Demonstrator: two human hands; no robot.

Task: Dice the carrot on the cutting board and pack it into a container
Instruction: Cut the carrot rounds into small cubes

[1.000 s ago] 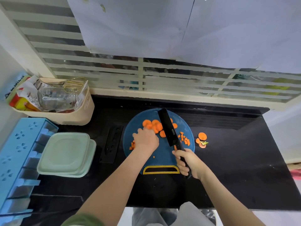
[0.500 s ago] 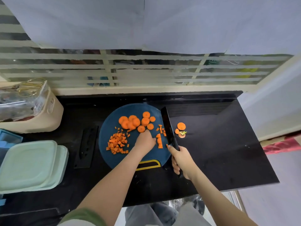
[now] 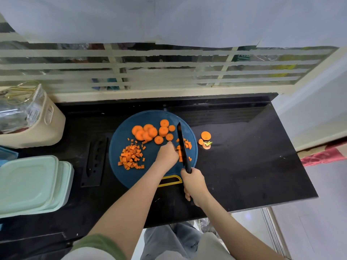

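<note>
A round dark blue cutting board [image 3: 150, 171] lies on the black counter. Orange carrot rounds [image 3: 148, 131] sit at its far side and a pile of diced carrot [image 3: 131, 156] at its left. My left hand [image 3: 167, 155] has curled fingers pressing down on carrot pieces [image 3: 179, 149] next to the blade. My right hand [image 3: 193, 184] grips the handle of a black knife [image 3: 181, 143], whose blade stands edge-down on those pieces. More small cut pieces [image 3: 188, 145] lie right of the blade. Stacked pale green containers [image 3: 32, 184] sit at the left.
Carrot ends with a green stem [image 3: 205, 139] lie on the counter [image 3: 244, 156] right of the board. A black knife sheath [image 3: 95, 162] lies left of the board. A beige basket [image 3: 37, 126] of packets stands at the back left. The counter's front edge is near my body.
The view has swung right and down over the second. My left hand shifted from the board's left-centre to beside the blade, uncovering the diced pile, while the knife turned upright over the pieces.
</note>
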